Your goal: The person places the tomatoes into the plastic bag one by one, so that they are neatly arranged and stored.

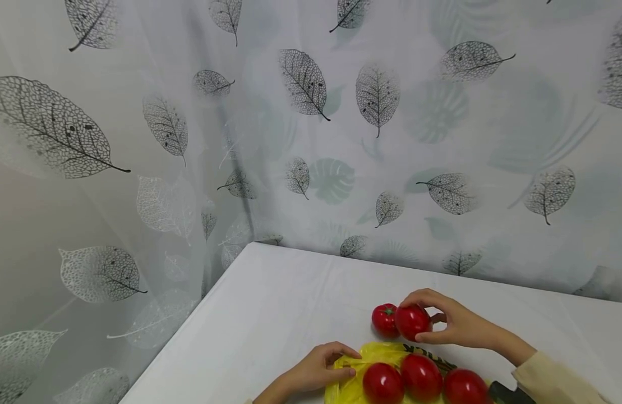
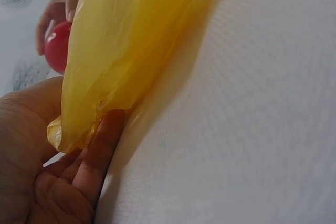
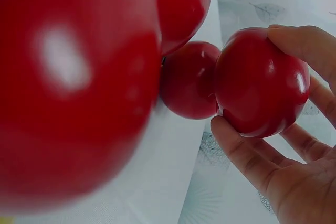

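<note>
My right hand (image 1: 457, 322) grips a shiny red tomato (image 1: 411, 321) between thumb and fingers, at the far side of the bag. Close against it, a second tomato (image 1: 383, 320) with a green calyx sits on the white table. In the right wrist view the held tomato (image 3: 262, 82) overlaps the one behind it (image 3: 189, 80). My left hand (image 1: 316, 369) pinches the left edge of a yellow plastic bag (image 1: 358, 367); the left wrist view shows the film (image 2: 115, 40) between thumb and fingers. Three larger red round fruits (image 1: 420, 376) rest at the bag.
The white tabletop (image 1: 270, 314) reaches back to a leaf-printed curtain (image 1: 311, 140), which also hangs along the left side. Beside the right sleeve (image 1: 553, 381) is a small dark object (image 1: 507, 394) at the lower frame edge. Dark lettering shows on the bag.
</note>
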{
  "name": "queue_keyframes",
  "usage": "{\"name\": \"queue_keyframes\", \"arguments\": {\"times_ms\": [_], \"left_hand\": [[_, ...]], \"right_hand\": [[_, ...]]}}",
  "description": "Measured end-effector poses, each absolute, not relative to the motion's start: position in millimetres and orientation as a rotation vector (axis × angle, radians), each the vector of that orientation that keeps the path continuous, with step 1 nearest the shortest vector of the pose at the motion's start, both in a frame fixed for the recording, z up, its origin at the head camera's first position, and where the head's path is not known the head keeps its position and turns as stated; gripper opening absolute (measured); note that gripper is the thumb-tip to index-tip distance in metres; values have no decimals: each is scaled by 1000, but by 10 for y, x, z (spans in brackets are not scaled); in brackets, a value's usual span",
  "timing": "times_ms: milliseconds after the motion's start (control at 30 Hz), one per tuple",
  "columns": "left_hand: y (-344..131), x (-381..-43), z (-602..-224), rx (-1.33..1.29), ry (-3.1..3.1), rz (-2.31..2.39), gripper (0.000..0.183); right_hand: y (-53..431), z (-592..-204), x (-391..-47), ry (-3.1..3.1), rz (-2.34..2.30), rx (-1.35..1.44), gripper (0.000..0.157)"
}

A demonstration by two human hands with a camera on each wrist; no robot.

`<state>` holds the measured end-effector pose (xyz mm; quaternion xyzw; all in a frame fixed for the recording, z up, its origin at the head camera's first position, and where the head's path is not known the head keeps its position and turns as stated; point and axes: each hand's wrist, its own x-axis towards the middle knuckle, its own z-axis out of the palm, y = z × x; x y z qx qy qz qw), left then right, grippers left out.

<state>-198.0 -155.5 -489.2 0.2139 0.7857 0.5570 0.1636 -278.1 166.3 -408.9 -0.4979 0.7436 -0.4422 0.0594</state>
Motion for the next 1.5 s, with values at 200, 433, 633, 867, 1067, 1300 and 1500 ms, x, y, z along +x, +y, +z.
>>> {"name": "queue_keyframes", "arguments": {"times_ms": [200,433,633,867,1067,1300,1500], "left_hand": [[-1551,-1981,-4895,612,2262,1570,22],[-1568,-1981,-4904,637,2270,1561,23],[-1578,-1978,-4910,637,2244,1576,23],[-1593,-1954,-4891,641,2254,1563,23],[-1591,-1953,-4879,635,2261,1567,23],[-1587,-1976,-4903,637,2255,1575,23],[-1577,-1985,-4904,628,2251,1583,23]], "right_hand": [[1661,-4053,-2694,2248,-1340,-1477,51],[1646,-4006,-2566,2192,-1313,-1436,54],[1654,-4000,-2448,2163,-1275,-1387,54],[1625,-3975,-2305,2137,-1253,-1372,54],[1589,-3961,-2214,2058,-1262,-1409,53],[1612,-3988,-2163,1999,-1263,-1397,52],[1637,-4000,-2120,1964,-1275,-1323,51]]}}
